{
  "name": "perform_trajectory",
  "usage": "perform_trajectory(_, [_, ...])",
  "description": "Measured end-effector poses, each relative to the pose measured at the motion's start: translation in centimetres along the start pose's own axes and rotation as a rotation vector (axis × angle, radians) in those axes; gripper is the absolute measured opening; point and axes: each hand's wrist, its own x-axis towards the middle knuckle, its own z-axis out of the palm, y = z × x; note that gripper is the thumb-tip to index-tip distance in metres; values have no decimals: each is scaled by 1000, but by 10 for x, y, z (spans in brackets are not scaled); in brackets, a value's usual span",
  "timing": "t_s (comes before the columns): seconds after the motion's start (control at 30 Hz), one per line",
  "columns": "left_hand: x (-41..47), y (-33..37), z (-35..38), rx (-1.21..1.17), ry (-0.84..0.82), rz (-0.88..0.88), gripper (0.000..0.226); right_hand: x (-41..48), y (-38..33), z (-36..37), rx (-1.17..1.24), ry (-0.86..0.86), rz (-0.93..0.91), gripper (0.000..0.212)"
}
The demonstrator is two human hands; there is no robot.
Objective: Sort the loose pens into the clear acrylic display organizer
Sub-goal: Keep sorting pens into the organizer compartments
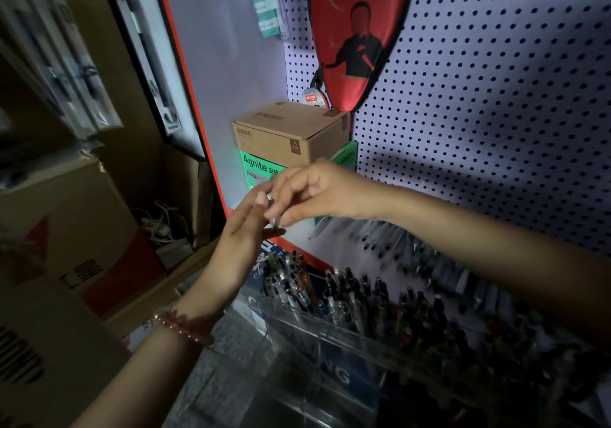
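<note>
- Pen (273,217): judged light, stiff and slick-barrelled; best taken at mid-barrel.
- Pen is pinched, near upright, by the curled fingertips of right hand (317,193); its lower end lies at the straight, relaxed fingers of left hand (239,232), contact blurred.
- Both are held above acrylic organizer (317,338).

Upright pens (363,292) crowd the acrylic organizer (330,338), leaving little gap between them. Open air lies above, where the left hand (241,232) and the right hand (317,193), pinching a pen (273,219), meet. Behind, a cardboard box (291,130) and the pegboard (496,97) block the way.
</note>
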Motion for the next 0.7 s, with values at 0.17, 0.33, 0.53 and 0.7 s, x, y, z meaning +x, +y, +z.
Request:
perform_trajectory(0.17, [4,-2,-8,35,157,-83,24,11,35,-4,109,127,215,16])
perform_trajectory(0.33, [4,-4,-20,109,239,-119,25,13,106,-25,-559,-251,629,53])
perform_trajectory(0.53, [-2,5,-23,119,223,-92,26,29,140,-9,-401,-119,746,24])
perform_trajectory(0.7, [-5,9,-25,114,235,-112,26,10,110,-28,-503,-170,737,18])
